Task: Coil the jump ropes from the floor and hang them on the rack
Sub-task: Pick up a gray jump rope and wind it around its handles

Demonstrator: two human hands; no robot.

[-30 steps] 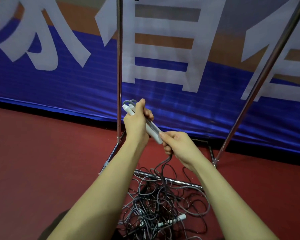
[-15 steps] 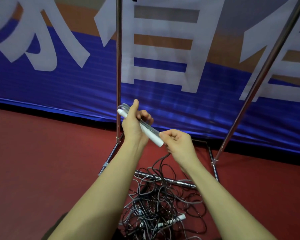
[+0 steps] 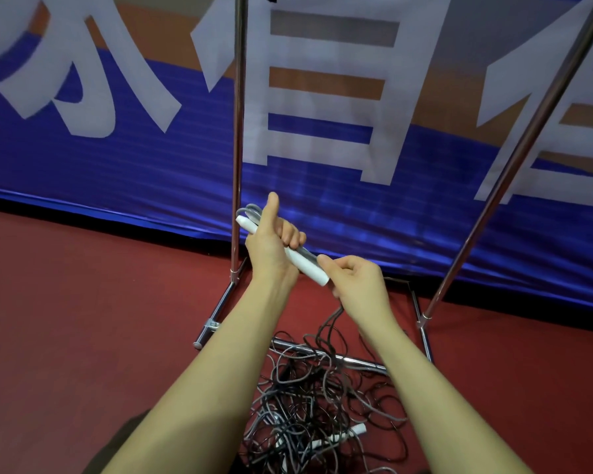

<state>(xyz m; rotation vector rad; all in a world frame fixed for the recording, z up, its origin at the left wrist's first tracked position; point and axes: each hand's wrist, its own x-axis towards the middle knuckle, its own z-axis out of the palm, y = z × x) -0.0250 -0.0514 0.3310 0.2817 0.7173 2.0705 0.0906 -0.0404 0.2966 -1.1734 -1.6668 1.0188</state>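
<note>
Two things fill most of the view beyond both hands: a blue and orange banner [image 3: 322, 186] with large white characters, hanging behind them, and the red floor [image 3: 83, 319] beneath them. The rack [image 3: 237, 131] comes next, its two shiny uprights rising on either side of the hands and its base bars lying on the floor just below them. Under the forearms, a tangled heap of grey jump ropes [image 3: 308, 405] rests on the floor across the rack's front bar, with white handles showing near its lower edge. The left hand [image 3: 271, 244] is wrapped around a pair of white handles [image 3: 305, 265] held slantwise, thumb raised, a loop of grey cord sticking out past its upper end. The right hand [image 3: 355, 285], just beside and below the left, pinches the cord at the handles' lower end, and that cord [image 3: 329, 323] drops from it to the heap.
</note>
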